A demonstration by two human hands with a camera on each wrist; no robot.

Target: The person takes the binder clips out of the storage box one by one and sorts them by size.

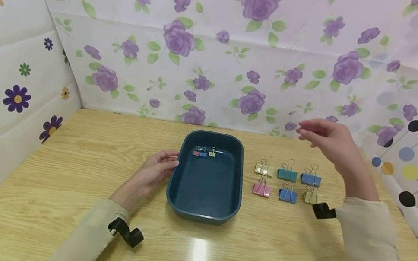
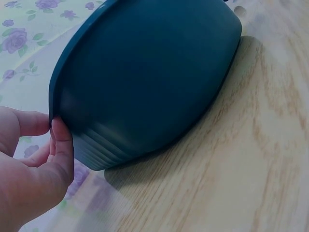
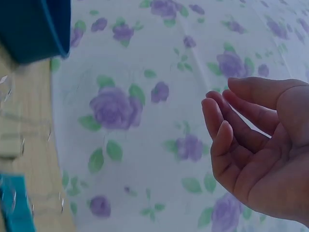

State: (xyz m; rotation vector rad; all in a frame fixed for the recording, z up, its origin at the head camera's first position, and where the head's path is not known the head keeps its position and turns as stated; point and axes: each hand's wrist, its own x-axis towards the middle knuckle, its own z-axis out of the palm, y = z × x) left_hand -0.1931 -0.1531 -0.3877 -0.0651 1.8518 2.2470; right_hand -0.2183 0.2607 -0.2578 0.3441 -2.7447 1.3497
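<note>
A dark teal rectangular tray [image 1: 205, 191] stands on the wooden table. My left hand [image 1: 152, 173] pinches its left rim between thumb and fingers, which shows closely on the tray wall [image 2: 140, 82] in the left wrist view. Three small binder clips lie inside near the far end: a pink one [image 1: 196, 153], a blue one [image 1: 203, 154] and a yellow one [image 1: 212, 153]. Raised in the air at the right, my right hand [image 1: 330, 145] has loosely bent fingers with nothing between them. Nearest below it is a large blue binder clip [image 1: 311, 179].
Several large binder clips form two rows right of the tray, among them a teal one [image 1: 287, 175], a pink one [image 1: 261, 190] and a pale yellow one [image 1: 264, 170]. Flowered cloth [image 1: 215, 79] borders the table [image 1: 83, 163] at the back and sides.
</note>
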